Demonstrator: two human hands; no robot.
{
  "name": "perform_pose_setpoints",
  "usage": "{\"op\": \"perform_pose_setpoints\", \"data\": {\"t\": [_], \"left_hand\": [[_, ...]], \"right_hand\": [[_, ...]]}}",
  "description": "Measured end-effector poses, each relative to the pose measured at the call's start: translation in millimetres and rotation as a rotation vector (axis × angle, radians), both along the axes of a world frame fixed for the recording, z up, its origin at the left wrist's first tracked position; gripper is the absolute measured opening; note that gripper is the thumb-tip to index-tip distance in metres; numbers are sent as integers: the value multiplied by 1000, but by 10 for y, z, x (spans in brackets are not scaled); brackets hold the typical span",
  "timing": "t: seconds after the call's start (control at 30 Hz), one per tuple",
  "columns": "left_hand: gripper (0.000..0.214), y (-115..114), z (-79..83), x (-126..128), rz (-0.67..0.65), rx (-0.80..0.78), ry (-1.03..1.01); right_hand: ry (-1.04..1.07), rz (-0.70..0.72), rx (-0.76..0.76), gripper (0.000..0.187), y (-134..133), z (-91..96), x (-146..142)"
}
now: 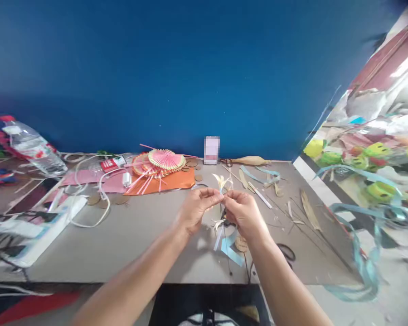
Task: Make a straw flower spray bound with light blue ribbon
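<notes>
My left hand [197, 207] and my right hand [244, 213] meet above the middle of the grey table [129, 240]. Both pinch a small bundle of pale straw-like strips [222, 182], whose tips fan out above my fingers. Light blue ribbon pieces [229, 246] hang below my right hand, beside a small round brown disc [240, 243]. Each hand's fingers are closed on the bundle.
A pink and yellow fan-shaped craft [163, 162] lies on orange paper [163, 181] at the back. A plastic water bottle [32, 145], white cables [98, 199] and a power strip [37, 235] crowd the left. Dried leaf strips [309, 210] and blue ribbon [363, 262] lie to the right.
</notes>
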State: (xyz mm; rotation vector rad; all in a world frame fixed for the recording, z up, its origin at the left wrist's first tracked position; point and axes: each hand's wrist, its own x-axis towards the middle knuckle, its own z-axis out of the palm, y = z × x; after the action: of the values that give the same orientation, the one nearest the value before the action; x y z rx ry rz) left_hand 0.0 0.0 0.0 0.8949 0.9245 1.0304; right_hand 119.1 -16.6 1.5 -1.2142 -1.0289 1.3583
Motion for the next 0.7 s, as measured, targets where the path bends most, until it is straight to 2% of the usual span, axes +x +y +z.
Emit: {"op": "perform_pose_setpoints", "data": {"t": [0.17,0.43,0.57,0.7], "left_hand": [[17,35,0,-14,-22,-2,-6],[10,57,61,-39,-140,-106,-210],[10,76,46,-32,-138,-154,-306],[11,102,12,-38,-235,-226,-383]], "right_hand": [[-30,-14,7,23,-16,-5,12],[255,115,-52,24,-2,17,54],[355,151,-70,25,14,30,60],[450,257,-113,22,15,55,77]]}}
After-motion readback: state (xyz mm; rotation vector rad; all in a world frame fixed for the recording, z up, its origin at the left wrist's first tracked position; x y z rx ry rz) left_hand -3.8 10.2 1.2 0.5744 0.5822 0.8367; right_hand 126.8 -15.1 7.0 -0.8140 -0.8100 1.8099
